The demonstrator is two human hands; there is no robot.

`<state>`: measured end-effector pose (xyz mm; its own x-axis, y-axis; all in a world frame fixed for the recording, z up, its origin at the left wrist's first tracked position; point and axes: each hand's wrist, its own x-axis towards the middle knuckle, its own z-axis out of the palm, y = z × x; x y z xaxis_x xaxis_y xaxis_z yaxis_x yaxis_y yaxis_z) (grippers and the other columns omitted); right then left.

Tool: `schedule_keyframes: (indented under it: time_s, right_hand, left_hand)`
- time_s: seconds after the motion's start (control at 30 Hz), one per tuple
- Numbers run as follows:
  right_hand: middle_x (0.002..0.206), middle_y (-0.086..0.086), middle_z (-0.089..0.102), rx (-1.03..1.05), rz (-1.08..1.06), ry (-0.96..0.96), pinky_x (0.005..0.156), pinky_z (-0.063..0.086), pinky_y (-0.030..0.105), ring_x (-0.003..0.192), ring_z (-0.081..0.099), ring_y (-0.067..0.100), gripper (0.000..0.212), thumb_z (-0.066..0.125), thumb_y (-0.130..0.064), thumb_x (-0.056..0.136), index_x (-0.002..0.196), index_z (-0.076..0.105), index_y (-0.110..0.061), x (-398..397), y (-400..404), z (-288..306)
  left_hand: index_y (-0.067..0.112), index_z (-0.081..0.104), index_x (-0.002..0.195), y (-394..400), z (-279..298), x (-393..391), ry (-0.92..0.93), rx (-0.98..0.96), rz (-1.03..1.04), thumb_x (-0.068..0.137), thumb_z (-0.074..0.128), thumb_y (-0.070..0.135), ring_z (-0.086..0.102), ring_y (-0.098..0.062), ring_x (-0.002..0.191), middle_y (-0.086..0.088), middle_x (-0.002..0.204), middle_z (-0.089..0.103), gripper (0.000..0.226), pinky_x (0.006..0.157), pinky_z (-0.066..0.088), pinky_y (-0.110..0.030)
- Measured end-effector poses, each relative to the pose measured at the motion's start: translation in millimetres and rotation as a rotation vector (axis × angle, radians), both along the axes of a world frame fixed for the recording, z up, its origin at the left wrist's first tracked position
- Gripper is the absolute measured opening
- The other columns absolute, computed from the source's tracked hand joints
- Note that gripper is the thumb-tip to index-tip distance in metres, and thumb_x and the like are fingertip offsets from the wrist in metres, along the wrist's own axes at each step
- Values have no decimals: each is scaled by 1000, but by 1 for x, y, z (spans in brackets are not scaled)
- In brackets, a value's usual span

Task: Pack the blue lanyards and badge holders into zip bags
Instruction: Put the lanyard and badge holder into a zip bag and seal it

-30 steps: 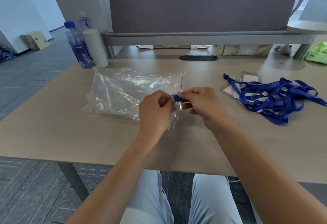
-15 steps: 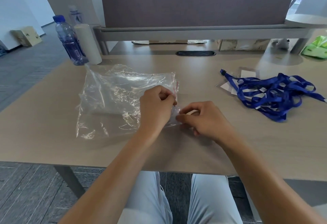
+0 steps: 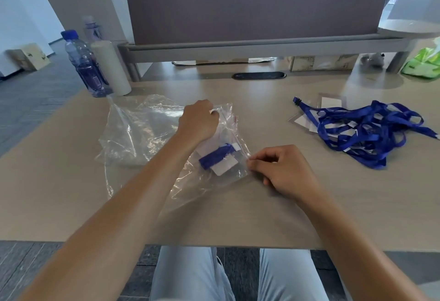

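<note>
A small zip bag lies on the table, with a folded blue lanyard and a white badge holder inside it. The left hand pinches the bag's far end; the right hand pinches its near right edge with curled fingers. A larger crumpled clear plastic bag lies beneath and to the left. To the right, well apart, sits a tangled pile of blue lanyards over clear badge holders. A water bottle and a white cylinder stand at the far left.
</note>
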<state>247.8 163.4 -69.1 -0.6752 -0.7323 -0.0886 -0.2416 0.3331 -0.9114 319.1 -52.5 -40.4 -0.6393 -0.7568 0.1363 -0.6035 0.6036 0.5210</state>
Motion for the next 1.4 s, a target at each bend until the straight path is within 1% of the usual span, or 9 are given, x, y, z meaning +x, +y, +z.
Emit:
schedule_keyframes:
  time_s: [0.17, 0.33, 0.53, 0.67, 0.73, 0.93, 1.07, 1.23, 1.4]
  right_hand:
    - [55, -3, 66, -12, -63, 65, 49, 52, 26, 44, 56, 8, 13, 71, -17, 94, 91, 82, -24, -4, 7, -4]
    - [82, -12, 73, -87, -163, 159, 53, 53, 19, 51, 62, 7, 15, 71, -19, 95, 92, 80, -30, -19, 18, -3]
    - [89, -10, 72, -248, -334, 197, 55, 49, 15, 52, 61, 2, 14, 70, -19, 96, 105, 74, -29, -38, 27, 21]
    - [94, -8, 71, -298, -420, 236, 69, 57, 24, 79, 70, 13, 21, 73, -21, 93, 112, 69, -29, -57, 38, 46]
    - [94, -10, 71, -285, -464, 294, 69, 55, 17, 84, 67, 5, 20, 73, -19, 93, 112, 70, -28, -64, 47, 60]
    - [104, -17, 70, -265, -514, 540, 88, 51, 31, 103, 62, 9, 21, 72, -38, 91, 112, 71, -31, -71, 67, 96]
    - [116, -20, 67, -343, -352, 590, 93, 45, 21, 111, 60, 1, 28, 69, -45, 93, 119, 71, -34, -66, 64, 130]
    - [93, -20, 74, -410, -261, 530, 75, 47, 7, 89, 66, -7, 11, 75, -34, 92, 103, 76, -31, -70, 55, 169]
    - [102, -16, 70, -447, -273, 632, 78, 40, 3, 95, 65, -5, 5, 77, -34, 90, 95, 76, -33, -79, 57, 195]
  left_hand:
    - [5, 68, 78, -3, -4, -9, 77, 119, 52, 91, 56, 10, 61, -22, 77, -1, 78, 66, 19, 64, 46, -27]
    - [15, 74, 95, 9, 6, -5, 386, 270, 56, 91, 64, 18, 67, -15, 79, 0, 83, 72, 12, 70, 50, -27]
    - [18, 70, 95, 31, 30, -10, 614, 347, 25, 95, 64, 20, 62, -10, 70, -3, 81, 71, 7, 65, 46, -22]
    - [20, 66, 93, 46, 51, -17, 717, 312, -65, 98, 60, 20, 59, -4, 65, 0, 77, 70, 8, 67, 46, -22]
    - [19, 65, 91, 54, 62, -20, 769, 295, -130, 98, 59, 18, 56, -2, 62, 0, 75, 68, 10, 67, 45, -23]
    - [13, 68, 92, 88, 95, -30, 848, 212, -333, 100, 59, 18, 57, -9, 67, 1, 73, 66, 13, 66, 47, -27]
    - [16, 70, 91, 110, 117, -38, 813, 101, -441, 100, 61, 19, 61, -13, 68, 4, 72, 67, 13, 64, 50, -26]
    - [13, 73, 93, 128, 149, -46, 841, 100, -517, 98, 65, 16, 65, -9, 71, -5, 79, 71, 10, 59, 48, -12]
    - [19, 74, 92, 130, 167, -52, 869, 92, -569, 96, 67, 18, 68, -21, 78, 1, 81, 73, 7, 77, 55, -35]
